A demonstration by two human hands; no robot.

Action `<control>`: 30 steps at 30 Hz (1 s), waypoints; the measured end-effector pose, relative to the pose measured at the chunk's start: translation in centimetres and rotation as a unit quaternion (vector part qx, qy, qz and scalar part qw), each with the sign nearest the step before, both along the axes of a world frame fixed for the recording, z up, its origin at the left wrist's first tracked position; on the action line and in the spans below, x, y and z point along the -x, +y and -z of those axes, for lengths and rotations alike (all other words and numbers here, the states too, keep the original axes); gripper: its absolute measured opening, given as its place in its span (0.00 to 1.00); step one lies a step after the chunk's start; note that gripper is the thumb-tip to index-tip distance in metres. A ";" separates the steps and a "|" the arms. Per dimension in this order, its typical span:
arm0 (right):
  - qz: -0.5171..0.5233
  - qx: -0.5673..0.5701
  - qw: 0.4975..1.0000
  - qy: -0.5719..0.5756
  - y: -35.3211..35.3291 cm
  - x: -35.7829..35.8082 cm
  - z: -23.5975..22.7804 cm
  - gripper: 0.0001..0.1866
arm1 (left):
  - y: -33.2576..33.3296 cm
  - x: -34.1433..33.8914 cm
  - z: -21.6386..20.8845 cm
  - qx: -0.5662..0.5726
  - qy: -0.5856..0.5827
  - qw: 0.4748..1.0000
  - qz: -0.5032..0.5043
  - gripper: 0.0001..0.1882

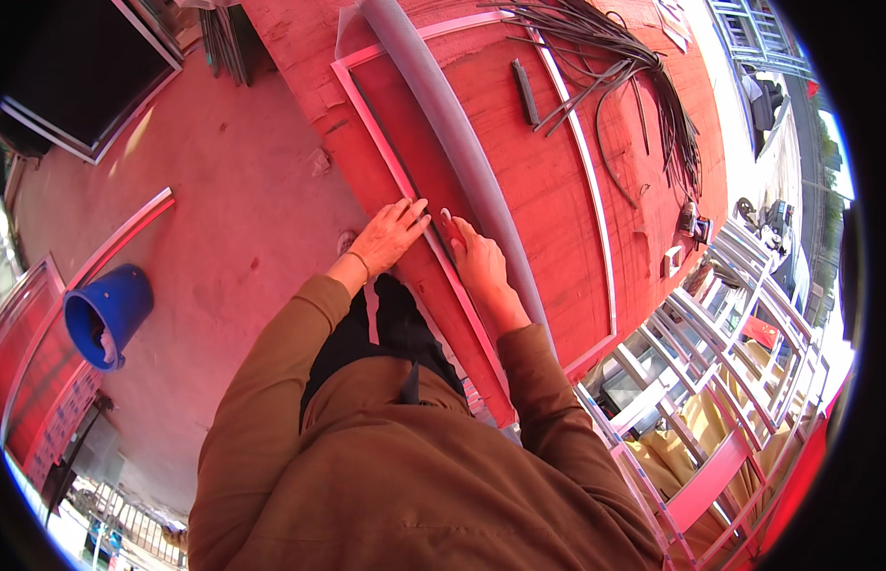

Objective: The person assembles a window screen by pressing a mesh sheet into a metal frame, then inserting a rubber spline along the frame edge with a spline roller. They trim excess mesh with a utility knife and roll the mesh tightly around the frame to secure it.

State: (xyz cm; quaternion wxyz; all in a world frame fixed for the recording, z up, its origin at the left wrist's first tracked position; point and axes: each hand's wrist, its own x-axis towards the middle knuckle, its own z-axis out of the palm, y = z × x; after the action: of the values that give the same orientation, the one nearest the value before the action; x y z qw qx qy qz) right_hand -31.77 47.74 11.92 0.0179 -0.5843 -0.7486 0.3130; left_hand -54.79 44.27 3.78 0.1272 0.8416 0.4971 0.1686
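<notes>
Left hand: the left hand (391, 234) was laid over the left bar of a slim, pale metal rectangular frame (375, 131), fingers loosely extended; whether anything was pinched beneath them cannot be told.
Right hand: a small hand tool with a pale rounded tip (447, 216) was gripped in the right hand (483, 271), just beside that bar.
Frame: it was spread from upper centre to right of centre, on a broad red-tinted wooden worktable (291, 40).
Mesh: a long grey mesh roll (441, 119) was laid lengthwise across the frame.
Cords: a loose bundle of thin black cords (643, 59) was heaped at upper right.
Surroundings: a round blue plastic bucket (129, 300) was placed at left; silvery metal frames (714, 347) were stacked at lower right.
</notes>
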 end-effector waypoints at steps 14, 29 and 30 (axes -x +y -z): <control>-0.089 0.055 0.992 -0.071 3.1 3.0 -0.2 0.23 | -0.2 -0.5 -0.2 0.009 -0.020 0.999 -0.042 0.21; -0.190 0.066 0.967 -0.156 5.5 5.2 1.1 0.13 | -0.2 -0.5 0.9 0.028 -0.056 0.996 -0.061 0.23; -0.193 0.066 0.967 -0.155 5.6 5.4 1.3 0.12 | -0.3 -0.5 0.9 0.032 -0.058 0.996 -0.065 0.24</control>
State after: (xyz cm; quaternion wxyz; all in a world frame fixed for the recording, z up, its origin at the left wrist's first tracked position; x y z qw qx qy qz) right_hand -37.19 53.34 10.59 -0.1978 -0.4702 -0.8185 0.2644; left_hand -54.29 43.99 2.85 0.1719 0.7918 0.5474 0.2093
